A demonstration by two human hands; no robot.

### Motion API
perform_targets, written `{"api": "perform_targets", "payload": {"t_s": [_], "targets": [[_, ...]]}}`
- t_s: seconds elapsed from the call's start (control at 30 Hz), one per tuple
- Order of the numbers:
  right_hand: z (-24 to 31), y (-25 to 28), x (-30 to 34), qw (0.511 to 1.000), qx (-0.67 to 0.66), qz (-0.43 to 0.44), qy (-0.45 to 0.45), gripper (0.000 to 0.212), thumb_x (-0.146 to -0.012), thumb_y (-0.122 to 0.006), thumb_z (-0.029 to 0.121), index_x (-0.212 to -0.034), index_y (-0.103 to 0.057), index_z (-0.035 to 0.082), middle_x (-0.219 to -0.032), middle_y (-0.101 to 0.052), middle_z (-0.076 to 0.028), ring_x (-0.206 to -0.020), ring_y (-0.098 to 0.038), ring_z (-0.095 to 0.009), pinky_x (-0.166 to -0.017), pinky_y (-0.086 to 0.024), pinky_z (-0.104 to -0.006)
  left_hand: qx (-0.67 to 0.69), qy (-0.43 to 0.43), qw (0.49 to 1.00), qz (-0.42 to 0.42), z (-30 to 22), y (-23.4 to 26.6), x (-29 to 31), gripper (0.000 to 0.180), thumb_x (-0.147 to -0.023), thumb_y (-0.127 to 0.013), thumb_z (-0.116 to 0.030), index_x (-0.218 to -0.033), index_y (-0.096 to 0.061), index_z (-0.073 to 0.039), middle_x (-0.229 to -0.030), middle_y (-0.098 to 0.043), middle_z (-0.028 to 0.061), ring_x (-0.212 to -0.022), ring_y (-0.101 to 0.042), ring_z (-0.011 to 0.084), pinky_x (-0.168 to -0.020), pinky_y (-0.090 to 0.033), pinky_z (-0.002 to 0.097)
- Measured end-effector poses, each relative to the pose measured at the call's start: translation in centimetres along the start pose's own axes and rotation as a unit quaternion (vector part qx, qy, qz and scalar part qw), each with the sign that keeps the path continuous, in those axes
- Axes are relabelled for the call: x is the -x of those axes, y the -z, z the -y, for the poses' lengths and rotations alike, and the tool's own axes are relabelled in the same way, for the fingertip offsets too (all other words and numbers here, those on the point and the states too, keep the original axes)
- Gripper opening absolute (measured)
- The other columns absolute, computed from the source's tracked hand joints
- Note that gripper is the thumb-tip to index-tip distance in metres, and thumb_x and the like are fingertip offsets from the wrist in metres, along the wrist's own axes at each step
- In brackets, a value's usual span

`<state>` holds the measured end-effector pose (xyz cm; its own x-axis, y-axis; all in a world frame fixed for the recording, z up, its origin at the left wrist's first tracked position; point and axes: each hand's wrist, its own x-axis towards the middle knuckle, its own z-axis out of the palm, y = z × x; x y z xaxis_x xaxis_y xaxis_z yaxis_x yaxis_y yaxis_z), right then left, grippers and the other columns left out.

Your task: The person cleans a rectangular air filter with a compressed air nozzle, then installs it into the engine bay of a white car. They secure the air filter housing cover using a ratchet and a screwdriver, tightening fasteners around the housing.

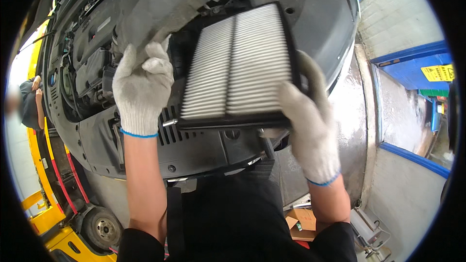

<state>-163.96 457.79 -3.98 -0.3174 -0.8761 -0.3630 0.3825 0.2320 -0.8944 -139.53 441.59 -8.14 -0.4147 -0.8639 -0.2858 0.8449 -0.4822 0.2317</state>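
My right hand [310, 121], in a white knit glove with a blue cuff, grips the right edge of a rectangular air filter [235, 63]. The filter has white pleats, a dark frame and a dark bar across its middle, and is tilted up over the front of the engine bay. To its left my left hand [143, 80], gloved alike, has its fingers closed on a translucent plastic bag [155, 7], which spreads blurred above it. A shiny metal tip [170, 122] shows beside the filter's lower left corner; the rest of that piece is hidden.
Beneath lies an open engine bay [94, 53] with a black front cover panel [204, 150]. At far left are a person [31, 104], a yellow vehicle [73, 247] and a wheel [103, 228]. Opened cardboard [303, 221] lies low right, near a blue-framed wall [410, 165].
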Motion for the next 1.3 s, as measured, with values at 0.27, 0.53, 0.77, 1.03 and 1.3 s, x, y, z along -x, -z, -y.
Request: {"api": "perform_targets", "payload": {"t_s": [0.27,0.53,0.77,1.03,1.3], "targets": [[-4.3,-6.7,-2.1,0.984,0.160,-0.061,-0.047,0.092,-0.093,-0.069,0.048,-0.163,-0.026,0.005,-0.118,-0.070,-0.022,-0.078,-0.075,-0.023,-0.077,-0.064,-0.0356,0.031,0.065,0.997,0.005,-2.8,-1.4,0.8,0.076,-0.107,-0.058,-0.022,-0.161,-0.016,0.011,-0.083,-0.058,0.0017,-0.065,-0.053,0.0138,-0.063,-0.050,0.0260],[-7.8,-13.5,-5.3,0.988,0.060,-0.143,-0.026,0.066,-0.089,-0.077,0.032,-0.132,-0.047,-0.008,-0.120,-0.069,-0.032,-0.111,-0.069,-0.047,-0.100,-0.053,-0.0492,-0.033,0.070,0.997,-0.030,-4.2,-3.1,0.3,0.064,-0.107,-0.050,-0.017,-0.157,-0.024,0.014,-0.074,-0.058,0.0005,-0.053,-0.051,0.0098,-0.051,-0.049,0.0204],[-9.2,-13.5,-1.8,0.989,0.041,-0.128,0.065,0.087,-0.090,-0.077,0.027,-0.153,-0.028,-0.008,-0.130,-0.060,-0.033,-0.114,-0.067,-0.048,-0.098,-0.054,-0.0498,-0.076,0.049,0.993,-0.081,-3.3,-4.3,1.1,0.065,-0.111,-0.049,-0.029,-0.156,-0.030,0.014,-0.072,-0.059,0.0004,-0.049,-0.051,0.0087,-0.049,-0.050,0.0200],[-5.7,-6.9,2.5,0.992,-0.007,-0.045,0.121,0.085,-0.093,-0.076,0.016,-0.156,-0.028,-0.015,-0.138,-0.058,-0.026,-0.131,-0.057,-0.030,-0.114,-0.046,-0.0387,-0.118,0.055,0.987,-0.091,-3.8,-4.3,0.3,0.060,-0.111,-0.051,-0.031,-0.150,-0.039,0.013,-0.087,-0.069,0.0114,-0.051,-0.053,0.0097,-0.049,-0.049,0.0204],[-0.5,10.9,0.6,0.976,-0.016,-0.081,0.201,0.050,-0.093,-0.074,0.016,-0.138,-0.063,-0.002,-0.109,-0.072,-0.012,-0.097,-0.073,-0.023,-0.084,-0.061,-0.0333,-0.134,0.080,0.985,-0.077,-4.7,-3.3,0.9,0.057,-0.110,-0.053,-0.032,-0.152,-0.043,0.006,-0.103,-0.067,0.0154,-0.058,-0.055,0.0104,-0.052,-0.048,0.0232]]}}
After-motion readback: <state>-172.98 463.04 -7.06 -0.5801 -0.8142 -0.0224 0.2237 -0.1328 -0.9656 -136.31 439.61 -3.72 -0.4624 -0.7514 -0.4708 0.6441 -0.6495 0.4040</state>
